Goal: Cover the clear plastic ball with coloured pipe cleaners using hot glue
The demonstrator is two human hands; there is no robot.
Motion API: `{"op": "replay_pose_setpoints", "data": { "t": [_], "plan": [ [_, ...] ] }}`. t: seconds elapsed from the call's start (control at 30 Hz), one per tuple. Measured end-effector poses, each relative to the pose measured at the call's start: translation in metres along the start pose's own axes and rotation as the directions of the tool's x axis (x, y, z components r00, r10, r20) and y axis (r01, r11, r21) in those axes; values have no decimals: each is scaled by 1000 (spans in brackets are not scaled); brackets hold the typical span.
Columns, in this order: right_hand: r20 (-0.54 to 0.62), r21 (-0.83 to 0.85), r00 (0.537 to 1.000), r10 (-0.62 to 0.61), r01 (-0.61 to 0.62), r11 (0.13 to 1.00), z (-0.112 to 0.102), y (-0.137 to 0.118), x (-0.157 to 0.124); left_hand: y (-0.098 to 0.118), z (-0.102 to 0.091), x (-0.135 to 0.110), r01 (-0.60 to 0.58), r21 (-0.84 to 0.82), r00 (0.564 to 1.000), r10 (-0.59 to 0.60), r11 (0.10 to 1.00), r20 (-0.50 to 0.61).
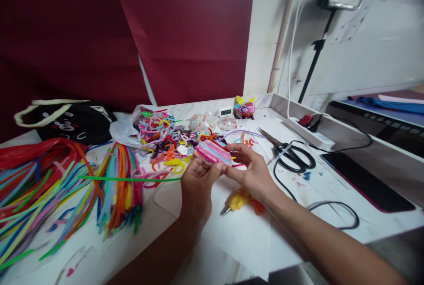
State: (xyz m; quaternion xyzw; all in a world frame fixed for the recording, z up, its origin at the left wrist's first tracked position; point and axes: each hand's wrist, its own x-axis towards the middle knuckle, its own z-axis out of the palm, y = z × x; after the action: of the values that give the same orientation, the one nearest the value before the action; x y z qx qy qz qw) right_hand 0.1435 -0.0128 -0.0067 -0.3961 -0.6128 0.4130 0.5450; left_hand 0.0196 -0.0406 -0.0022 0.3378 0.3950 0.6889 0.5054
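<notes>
Fingers of left hand [198, 188] and right hand [253, 172] closed on edges of striped pink-and-blue piece [213, 151], held above table [232, 241]. Green stem [132, 179] reaches left hand; grip on it unclear. Yellow glue gun [239, 200] below, partly hidden by right forearm. Scissors [289, 153] right of hands, blades apart; phone [367, 181] beyond. Loose fuzzy-stem scraps [170, 150] behind piece; stem bundle [122, 188] at left. White plastic bag [123, 129] with coloured scraps at mouth; red plastic bag [31, 152] with long stems spilling out; black bag [74, 126], contents hidden.
</notes>
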Motion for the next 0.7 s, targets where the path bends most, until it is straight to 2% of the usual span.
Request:
{"op": "replay_pose_setpoints", "data": {
  "t": [0.2,0.7],
  "plan": [
    [-53,-6,998,-18,18,1000,3,-3,0,1,-2,2,-4,23,1000,5,1000,-13],
    [-79,-10,997,2,-2,1000,6,1,-1,1,-4,3,12,63,999,-8,998,-50]
  ]
}}
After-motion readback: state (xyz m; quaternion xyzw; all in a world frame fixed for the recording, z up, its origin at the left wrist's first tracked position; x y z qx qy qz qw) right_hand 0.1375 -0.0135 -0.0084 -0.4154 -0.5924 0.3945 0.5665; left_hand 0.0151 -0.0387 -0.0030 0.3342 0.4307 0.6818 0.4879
